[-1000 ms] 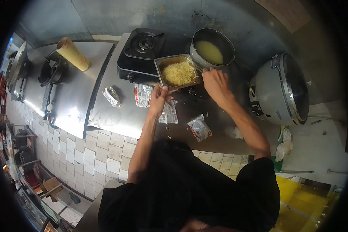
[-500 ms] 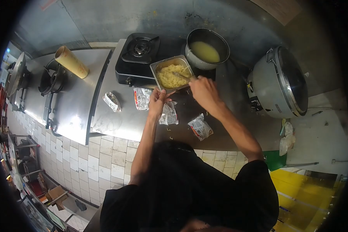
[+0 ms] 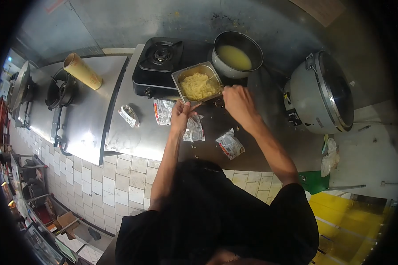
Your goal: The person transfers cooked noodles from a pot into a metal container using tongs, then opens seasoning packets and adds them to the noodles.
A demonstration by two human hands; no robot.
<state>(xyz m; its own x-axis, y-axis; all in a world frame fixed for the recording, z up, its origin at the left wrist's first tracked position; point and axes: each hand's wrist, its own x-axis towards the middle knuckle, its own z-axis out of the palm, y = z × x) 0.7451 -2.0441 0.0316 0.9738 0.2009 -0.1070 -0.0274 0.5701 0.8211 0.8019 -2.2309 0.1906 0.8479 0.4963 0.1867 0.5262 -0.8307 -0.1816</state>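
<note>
A square metal pan of yellow noodles is tilted at the front right of the stove. My left hand grips its near edge, thumb on the rim. At the pan's right side, my right hand is closed around the handle of a thin metal utensil; its working end is too blurred to name. Just beyond stands a dark pot holding yellowish liquid. Crumpled noodle wrappers lie on the counter below my hands, one of them partly behind my left hand.
A black gas stove sits behind the pan. To the right is a large lidded cooker. A cardboard-coloured roll and a second burner are on the left counter. Noodle scraps dot the steel counter.
My right hand has moved slightly right, drawing the utensil from the middle of the noodles toward the pan's right side. The noodles sit more bunched. My left hand stays on the pan.
</note>
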